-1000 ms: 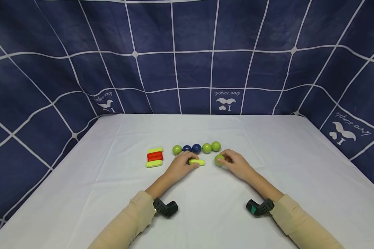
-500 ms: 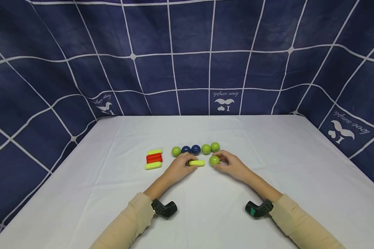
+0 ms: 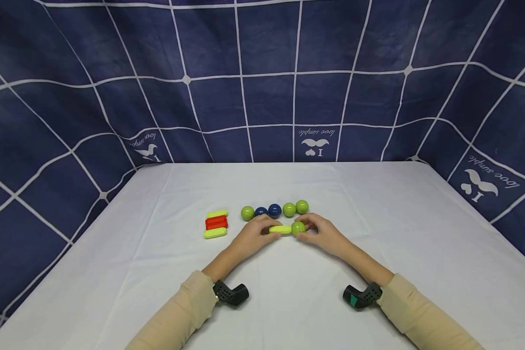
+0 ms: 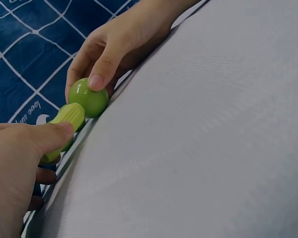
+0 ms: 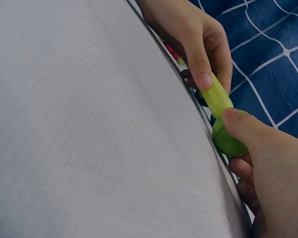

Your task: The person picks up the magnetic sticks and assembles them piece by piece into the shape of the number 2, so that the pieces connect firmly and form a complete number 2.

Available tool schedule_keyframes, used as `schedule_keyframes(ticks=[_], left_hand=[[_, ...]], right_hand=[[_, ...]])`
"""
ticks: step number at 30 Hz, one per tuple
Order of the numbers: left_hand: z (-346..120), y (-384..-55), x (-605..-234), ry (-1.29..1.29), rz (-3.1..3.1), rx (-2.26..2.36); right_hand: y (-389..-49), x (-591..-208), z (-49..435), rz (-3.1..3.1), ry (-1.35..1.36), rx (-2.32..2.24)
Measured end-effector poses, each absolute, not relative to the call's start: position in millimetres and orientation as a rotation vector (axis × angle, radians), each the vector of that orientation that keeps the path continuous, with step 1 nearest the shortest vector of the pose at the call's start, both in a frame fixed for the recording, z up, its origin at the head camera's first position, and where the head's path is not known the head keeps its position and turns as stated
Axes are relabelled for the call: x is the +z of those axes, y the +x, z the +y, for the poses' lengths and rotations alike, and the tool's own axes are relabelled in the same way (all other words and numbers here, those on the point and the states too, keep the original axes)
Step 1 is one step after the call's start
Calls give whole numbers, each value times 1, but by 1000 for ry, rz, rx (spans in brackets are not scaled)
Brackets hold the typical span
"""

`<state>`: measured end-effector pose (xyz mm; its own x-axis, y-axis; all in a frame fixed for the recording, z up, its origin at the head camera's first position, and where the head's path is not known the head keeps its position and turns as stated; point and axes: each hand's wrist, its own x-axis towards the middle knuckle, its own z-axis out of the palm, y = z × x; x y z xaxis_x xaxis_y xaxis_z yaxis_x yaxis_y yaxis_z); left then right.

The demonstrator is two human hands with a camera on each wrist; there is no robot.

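A person has both hands over a white cloth [image 3: 297, 301]. The left hand [image 3: 250, 236] pinches a yellow stick [image 3: 281, 229] between its thumb and bent fingers. The right hand [image 3: 324, 234] holds a green ball [image 3: 298, 228] the same way, with its thumb on the near side and its fingers round the back. The stick points at the ball, and its end touches the ball's side, right between the two hands. Both wrist views show the two things meeting.

Behind the hands there is a row of balls. From left to right come a lone green ball [image 3: 247, 213], two blue balls [image 3: 274, 210] and two more green balls [image 3: 289, 209]. The left hand hides part of one blue ball.

Off to the left, four sticks lie side by side: a yellow one at the back [image 3: 217, 214], two red sticks [image 3: 216, 222] in the middle, and a yellow one at the front [image 3: 215, 233].

The person wears tan sleeves [image 3: 175, 311]. A dark blue cloth with white lines [image 3: 271, 99] hangs at the back.
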<state>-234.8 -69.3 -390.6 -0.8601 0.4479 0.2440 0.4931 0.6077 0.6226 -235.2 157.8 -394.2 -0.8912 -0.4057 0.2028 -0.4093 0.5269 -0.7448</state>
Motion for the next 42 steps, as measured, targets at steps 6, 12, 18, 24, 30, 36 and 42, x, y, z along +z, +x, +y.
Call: schedule_keyframes(ticks=[6,12,18,24,30,36,42], left_hand=[[-70,-236,-390,-771,-2713,-1137],[-83,-242,-386,-751,-2491,-953],[-104,-249,-383,-688,-2540,-589],[-110,-251,-383,-580,-2681,-408],[-110,-255,-385,-477,-2723,-312],[-110,-255,-386,-421,-2723,-449],[-107,-253,-383,-601,-2634,-858]], right_hand=[[-235,-394,158,-2741,726,1328],[-235,-395,157,-2765,692,1326],[-235,-395,157,-2758,698,1348],[-236,-394,156,-2769,700,1363],[-237,-394,157,-2763,716,1354],[-237,-396,159,-2758,734,1355],[-237,-395,161,-2767,752,1315]])
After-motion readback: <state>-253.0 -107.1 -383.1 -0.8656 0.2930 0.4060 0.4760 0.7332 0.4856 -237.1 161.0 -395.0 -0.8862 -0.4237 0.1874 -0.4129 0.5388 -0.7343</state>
